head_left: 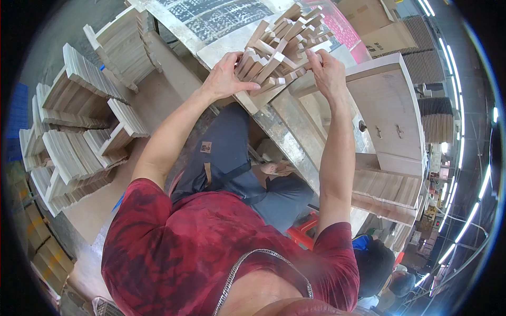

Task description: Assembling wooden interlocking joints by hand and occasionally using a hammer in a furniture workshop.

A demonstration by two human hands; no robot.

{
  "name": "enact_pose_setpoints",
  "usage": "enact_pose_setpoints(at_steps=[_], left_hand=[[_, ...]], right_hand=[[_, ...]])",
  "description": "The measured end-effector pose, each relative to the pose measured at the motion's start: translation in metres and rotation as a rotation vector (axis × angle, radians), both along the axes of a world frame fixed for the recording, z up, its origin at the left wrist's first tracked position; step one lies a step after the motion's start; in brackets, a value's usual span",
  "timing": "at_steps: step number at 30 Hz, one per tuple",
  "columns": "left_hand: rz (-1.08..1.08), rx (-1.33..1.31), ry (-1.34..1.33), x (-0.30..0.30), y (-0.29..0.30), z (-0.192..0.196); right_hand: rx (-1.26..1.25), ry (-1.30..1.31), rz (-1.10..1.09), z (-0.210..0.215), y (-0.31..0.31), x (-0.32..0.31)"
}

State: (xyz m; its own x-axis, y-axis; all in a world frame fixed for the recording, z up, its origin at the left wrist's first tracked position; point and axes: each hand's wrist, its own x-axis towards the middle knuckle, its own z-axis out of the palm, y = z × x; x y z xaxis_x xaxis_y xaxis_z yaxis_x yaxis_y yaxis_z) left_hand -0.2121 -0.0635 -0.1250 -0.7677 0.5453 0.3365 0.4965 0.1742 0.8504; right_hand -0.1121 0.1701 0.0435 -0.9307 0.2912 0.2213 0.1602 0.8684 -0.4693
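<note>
A loose heap of short square wooden sticks (283,39) lies on the worktable, with ends pointing several ways. My left hand (224,79) rests against the heap's left side. Its thumb stretches along the near stick ends, well apart from the fingers, which reach round behind and are partly hidden. At the heap's right edge, my right hand (329,73) is closed with the fingers curled. It appears to pinch the end of one wooden stick (296,74); its grip is partly hidden.
Stacks of pale wooden panels (79,152) stand on a board to my left. A wooden panel box (387,113) with small metal fittings is on the right. Cardboard (387,42) lies beyond the worktable (287,137). A person in dark clothing (374,266) is behind on the right.
</note>
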Motion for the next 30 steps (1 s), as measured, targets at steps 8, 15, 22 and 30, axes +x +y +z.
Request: enact_pose_setpoints(at_steps=[8, 15, 22, 30], left_hand=[[-0.023, 0.021, 0.019, -0.006, 0.004, -0.005], [-0.047, 0.032, -0.057, -0.005, -0.005, -0.007], [-0.037, 0.038, 0.0, 0.009, -0.006, 0.009], [0.178, 0.075, 0.172, 0.017, 0.017, -0.007]], right_hand=[[-0.109, -0.059, 0.004, 0.001, 0.014, 0.007], [0.317, -0.043, 0.076, 0.004, -0.005, 0.012], [0.002, -0.214, 0.012, -0.017, -0.002, 0.015], [0.028, -0.284, -0.135, -0.02, -0.013, 0.018]])
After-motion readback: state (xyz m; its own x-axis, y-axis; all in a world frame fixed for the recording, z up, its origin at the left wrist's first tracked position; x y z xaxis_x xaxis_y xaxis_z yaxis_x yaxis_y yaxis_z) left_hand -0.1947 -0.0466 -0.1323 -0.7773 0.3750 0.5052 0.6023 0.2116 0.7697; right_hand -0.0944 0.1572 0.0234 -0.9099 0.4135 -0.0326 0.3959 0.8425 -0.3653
